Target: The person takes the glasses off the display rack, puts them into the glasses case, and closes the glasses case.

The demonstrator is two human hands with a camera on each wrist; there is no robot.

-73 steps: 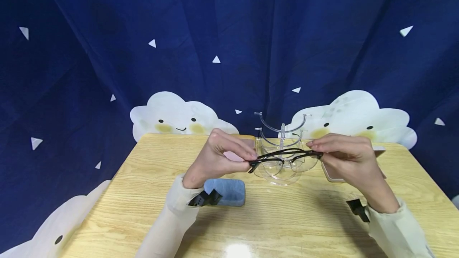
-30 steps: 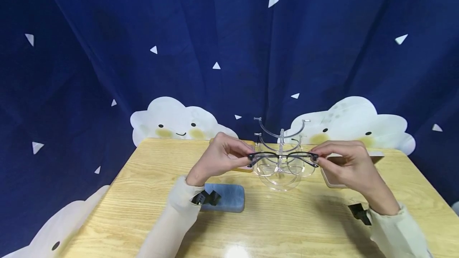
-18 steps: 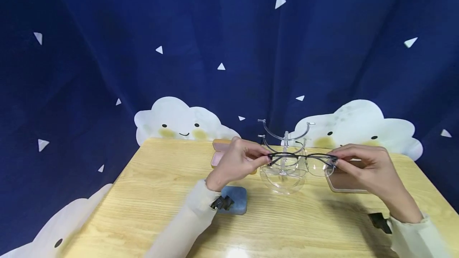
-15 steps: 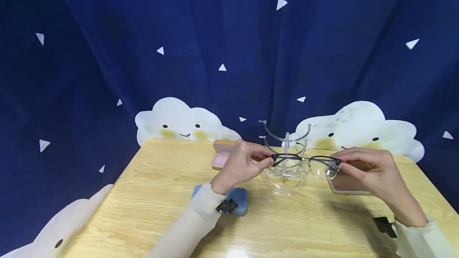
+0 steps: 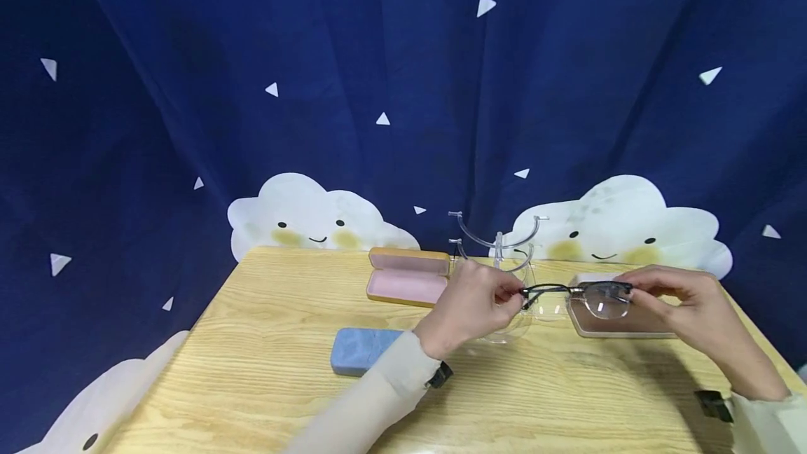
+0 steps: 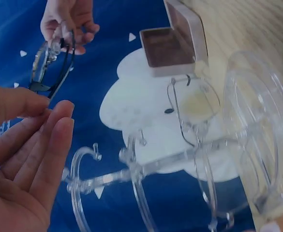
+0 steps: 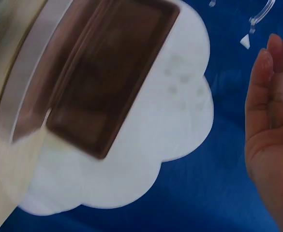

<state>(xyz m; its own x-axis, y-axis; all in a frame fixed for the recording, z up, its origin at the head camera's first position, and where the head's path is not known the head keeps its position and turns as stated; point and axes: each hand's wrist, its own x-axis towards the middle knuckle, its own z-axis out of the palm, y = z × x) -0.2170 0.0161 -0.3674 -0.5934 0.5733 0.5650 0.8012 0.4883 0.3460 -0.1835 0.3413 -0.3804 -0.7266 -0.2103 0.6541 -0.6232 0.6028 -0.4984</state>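
Note:
A pair of black-rimmed eyeglasses (image 5: 607, 302) is raised above the table between both hands, temples folded behind the lenses. My left hand (image 5: 469, 303) pinches one end of the frame between thumb and fingers. At the other end, my right hand (image 5: 696, 310) grips the frame the same way. Just behind and below the lenses lies an opened glasses case (image 5: 621, 324) with a brown lining. The left wrist view also has the eyeglasses (image 6: 40, 67) at upper left; in the right wrist view they are out of sight, with my right hand (image 7: 276, 130) at the edge.
A clear tiered display stand (image 5: 499, 247) stands behind my left hand, bearing another pair of glasses (image 6: 174, 106). An opened yellow case (image 5: 408, 286) with pink lining is left of it. A closed blue case (image 5: 359, 350) lies nearer, partly under the left sleeve.
Both hands have carried the eyeglasses rightward, from in front of the display stand to before the brown-lined case. Earlier the frame was turned level, its lenses facing forward.

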